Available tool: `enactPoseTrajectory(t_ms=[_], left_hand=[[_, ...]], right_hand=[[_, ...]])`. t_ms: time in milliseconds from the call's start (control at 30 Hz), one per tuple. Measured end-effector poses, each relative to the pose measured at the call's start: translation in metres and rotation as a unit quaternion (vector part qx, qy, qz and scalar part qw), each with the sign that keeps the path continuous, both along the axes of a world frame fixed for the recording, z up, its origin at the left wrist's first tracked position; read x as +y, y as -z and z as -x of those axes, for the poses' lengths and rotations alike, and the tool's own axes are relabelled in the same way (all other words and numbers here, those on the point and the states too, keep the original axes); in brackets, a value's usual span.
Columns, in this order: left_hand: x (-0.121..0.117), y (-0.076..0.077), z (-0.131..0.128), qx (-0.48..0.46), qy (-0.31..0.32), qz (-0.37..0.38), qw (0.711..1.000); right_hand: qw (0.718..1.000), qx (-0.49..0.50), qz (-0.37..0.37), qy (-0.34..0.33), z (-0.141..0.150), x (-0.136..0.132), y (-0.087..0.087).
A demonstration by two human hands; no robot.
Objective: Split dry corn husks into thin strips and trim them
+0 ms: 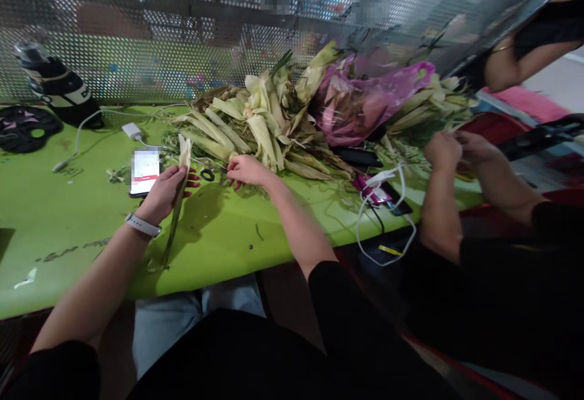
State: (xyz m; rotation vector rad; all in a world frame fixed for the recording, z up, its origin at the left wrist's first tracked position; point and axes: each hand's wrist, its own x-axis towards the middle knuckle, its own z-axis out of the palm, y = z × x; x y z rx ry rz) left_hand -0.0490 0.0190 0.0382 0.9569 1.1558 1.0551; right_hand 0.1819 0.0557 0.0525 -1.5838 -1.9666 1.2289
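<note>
My left hand [165, 192] is closed around a long corn husk [184, 155]. Its pale end sticks up above the fingers and a narrow green strip hangs to the table's front. To the right, the fingers of my right hand [249, 170] are bent together at the near edge of a heap of corn husks [262, 132]. What they pinch, if anything, is too small to make out. A black loop [207, 175], like a scissors handle, lies between my hands, close to my right fingertips.
A phone [145, 171] with a lit screen, a charging cable [78, 138] and a black bottle [59, 83] are on the left of the green table [82, 205]. A pink plastic bag [347, 108] rests on the husks. At right are a coworker's hands [460, 150] and a white cable [362, 229].
</note>
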Motion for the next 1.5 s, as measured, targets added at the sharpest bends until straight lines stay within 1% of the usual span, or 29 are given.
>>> enactPoseTrajectory(t_ms=[100, 233, 333, 467, 567, 700, 800, 867, 933, 1000, 1100, 1200, 1267, 1333, 1367, 1433, 1467, 1500], left_hand=[[-0.004, -0.006, -0.003, -0.058, 0.012, 0.015, 0.998], [-0.007, -0.011, -0.005, -0.138, 0.034, 0.025, 0.990], [-0.006, -0.009, -0.004, -0.143, 0.051, 0.044, 0.987], [-0.005, -0.003, -0.003, -0.133, 0.051, 0.046, 0.989], [-0.006, 0.000, -0.005, -0.101, 0.059, 0.032, 0.993], [-0.007, 0.003, -0.009, 0.036, 0.034, -0.029, 0.998], [-0.006, 0.002, -0.009, 0.102, 0.042, -0.046, 0.993], [-0.006, 0.001, -0.007, 0.121, 0.053, -0.050, 0.990], [-0.005, 0.001, -0.005, 0.146, 0.070, -0.065, 0.985], [-0.004, 0.002, -0.002, 0.189, 0.101, -0.088, 0.973], [-0.002, 0.005, 0.002, 0.258, 0.146, -0.117, 0.948], [-0.001, 0.005, 0.003, 0.276, 0.163, -0.132, 0.938], [-0.001, 0.003, 0.003, 0.269, 0.163, -0.133, 0.940], [-0.002, 0.002, 0.003, 0.254, 0.162, -0.129, 0.945], [-0.002, 0.002, 0.003, 0.246, 0.161, -0.126, 0.947], [-0.003, 0.003, 0.003, 0.231, 0.162, -0.120, 0.952], [-0.003, 0.003, 0.003, 0.224, 0.162, -0.117, 0.954], [-0.003, 0.004, 0.003, 0.216, 0.160, -0.113, 0.957]], right_hand=[[0.997, -0.013, -0.073, 0.037, 0.005, 0.000, 0.005], [0.975, -0.096, -0.197, 0.039, 0.011, -0.001, 0.010], [0.952, -0.149, -0.266, 0.029, 0.016, -0.005, 0.010], [0.935, -0.187, -0.301, 0.016, 0.025, -0.012, 0.011], [0.931, -0.200, -0.305, 0.006, 0.032, -0.017, 0.012], [0.940, -0.184, -0.286, -0.005, 0.037, -0.020, 0.013], [0.962, -0.124, -0.243, 0.000, 0.035, -0.019, 0.013], [0.979, -0.048, -0.196, 0.017, 0.032, -0.017, 0.014], [0.986, 0.038, -0.155, 0.053, 0.027, -0.013, 0.014], [0.980, 0.103, -0.142, 0.096, 0.020, -0.007, 0.013], [0.962, 0.141, -0.152, 0.177, 0.004, 0.006, 0.009], [0.934, 0.152, -0.168, 0.276, -0.021, 0.022, 0.005], [0.919, 0.128, -0.179, 0.327, -0.038, 0.030, 0.002], [0.922, 0.036, -0.191, 0.335, -0.050, 0.032, 0.000], [0.923, -0.028, -0.202, 0.326, -0.053, 0.031, 0.000], [0.916, -0.140, -0.238, 0.290, -0.049, 0.025, -0.002], [0.913, -0.171, -0.255, 0.268, -0.043, 0.020, -0.003], [0.916, -0.179, -0.267, 0.242, -0.035, 0.015, -0.004]])
